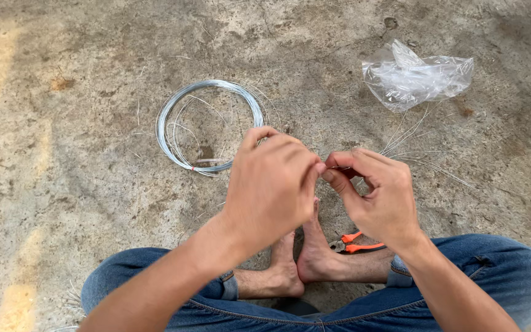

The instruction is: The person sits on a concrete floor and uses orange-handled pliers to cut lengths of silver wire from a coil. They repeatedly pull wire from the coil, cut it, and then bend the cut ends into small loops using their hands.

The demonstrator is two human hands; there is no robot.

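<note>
1. Your left hand (pixel 271 184) and right hand (pixel 379 193) meet at frame centre, fingertips touching. Both grips are pinched closed on what appears to be a short piece of thin wire (pixel 323 173); the piece itself is almost entirely covered by the fingers.
2. The wire coil (pixel 207 126) lies on the concrete floor (pixel 62 154) at 10 o'clock from your hands, still mostly wound, with loose ends inside its ring.
3. Cut wire lengths (pixel 422 157) lie at 2 o'clock, fanned out below a crumpled clear plastic bag (pixel 416 77). Judged from these, some cutting is done and most of the coil remains.
4. Orange-handled pliers (pixel 354 243) rest at 5 o'clock, beside your bare feet, partly hidden by your right wrist.
5. The shape being formed between the fingertips cannot be made out.
</note>
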